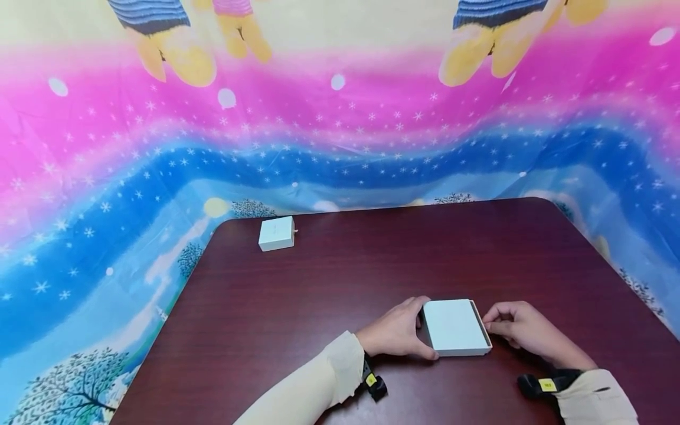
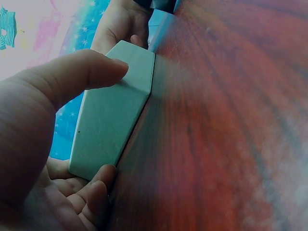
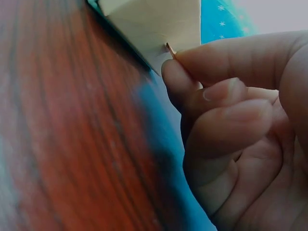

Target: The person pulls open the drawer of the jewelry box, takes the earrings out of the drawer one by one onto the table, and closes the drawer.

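A flat white drawer box (image 1: 458,327) lies on the dark red table, its inner tray (image 1: 481,324) slid slightly out on the right side. My left hand (image 1: 394,332) grips the box's left end, thumb along the near side and fingers at the far side. In the left wrist view, that thumb rests on the pale side of the box (image 2: 108,120). From the right, my right hand (image 1: 523,329) pinches a small ribbon tab (image 3: 170,50) on the tray's front between thumb and forefinger. Its other fingers are curled in.
A second, smaller white box (image 1: 277,234) with a small tab on its right side sits near the table's far left corner. The reddish-brown wooden table (image 1: 340,265) has rounded far corners. Behind it hangs a printed pink and blue cloth (image 1: 340,136).
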`<state>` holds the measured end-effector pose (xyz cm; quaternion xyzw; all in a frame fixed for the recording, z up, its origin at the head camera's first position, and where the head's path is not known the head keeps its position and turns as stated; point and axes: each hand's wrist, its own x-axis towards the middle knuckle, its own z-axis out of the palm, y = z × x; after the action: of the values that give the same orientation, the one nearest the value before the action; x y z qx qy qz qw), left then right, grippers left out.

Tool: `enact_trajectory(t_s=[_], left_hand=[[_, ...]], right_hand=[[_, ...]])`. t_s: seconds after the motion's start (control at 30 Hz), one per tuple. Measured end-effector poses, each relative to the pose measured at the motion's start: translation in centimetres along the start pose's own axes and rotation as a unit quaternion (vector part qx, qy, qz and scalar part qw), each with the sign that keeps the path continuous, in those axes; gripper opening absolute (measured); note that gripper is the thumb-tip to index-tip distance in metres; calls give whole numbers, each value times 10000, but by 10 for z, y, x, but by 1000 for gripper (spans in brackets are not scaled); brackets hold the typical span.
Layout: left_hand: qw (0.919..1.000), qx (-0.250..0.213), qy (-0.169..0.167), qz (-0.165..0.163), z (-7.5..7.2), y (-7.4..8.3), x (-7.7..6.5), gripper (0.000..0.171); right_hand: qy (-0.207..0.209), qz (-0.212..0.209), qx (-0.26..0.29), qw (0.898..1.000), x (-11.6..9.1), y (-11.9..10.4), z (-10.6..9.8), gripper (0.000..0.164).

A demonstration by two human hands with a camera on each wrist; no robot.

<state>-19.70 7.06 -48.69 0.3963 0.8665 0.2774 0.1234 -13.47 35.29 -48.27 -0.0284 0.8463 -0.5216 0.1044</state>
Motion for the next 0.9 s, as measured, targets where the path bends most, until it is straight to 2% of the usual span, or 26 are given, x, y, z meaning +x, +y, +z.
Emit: enact_trajectory(t_s=[0.37,0.73,0.9], left_hand=[[10000,-46,67,57,2,0,-1,94],[10000,-28,35,-47,5,0,-3,100],[10000,-17,41,-27,2,0,-2,101]], right_hand=[[-101,-99,65,9999,-2,4,-2,13],[-289,-22,73,9996,-3,8,-3,16],[-227,1,6,9997,-2,4,-4,15]])
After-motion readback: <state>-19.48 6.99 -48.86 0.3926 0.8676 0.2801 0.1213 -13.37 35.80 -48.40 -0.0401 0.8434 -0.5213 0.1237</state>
